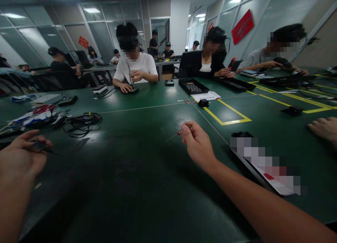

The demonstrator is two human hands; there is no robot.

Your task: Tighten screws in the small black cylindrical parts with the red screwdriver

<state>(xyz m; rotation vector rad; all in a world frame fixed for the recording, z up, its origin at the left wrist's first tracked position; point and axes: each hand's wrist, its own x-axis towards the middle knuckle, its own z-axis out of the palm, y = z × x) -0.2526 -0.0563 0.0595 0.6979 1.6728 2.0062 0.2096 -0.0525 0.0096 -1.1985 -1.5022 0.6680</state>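
Holding a thin screwdriver (pixel 177 133), the right hand (pixel 196 143) hovers over the green bench (pixel 147 172). The left hand (pixel 25 153) pinches a small dark part (pixel 39 145). Tangled cables (pixel 81 122) lie beyond; a co-worker's hand (pixel 323 127) rests far right.

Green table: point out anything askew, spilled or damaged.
Nothing looks spilled or broken. The only untidy spot is a loose tangle of black cables on the green table, at its left side, beyond the left hand. The right hand pinches a small screwdriver.

You have one view, from the camera on your head, looking forward and down across the green table (pixel 147 172). Your forearms enter close at the bottom edge. The seated people across the table sit far off, the room's glass walls behind them.
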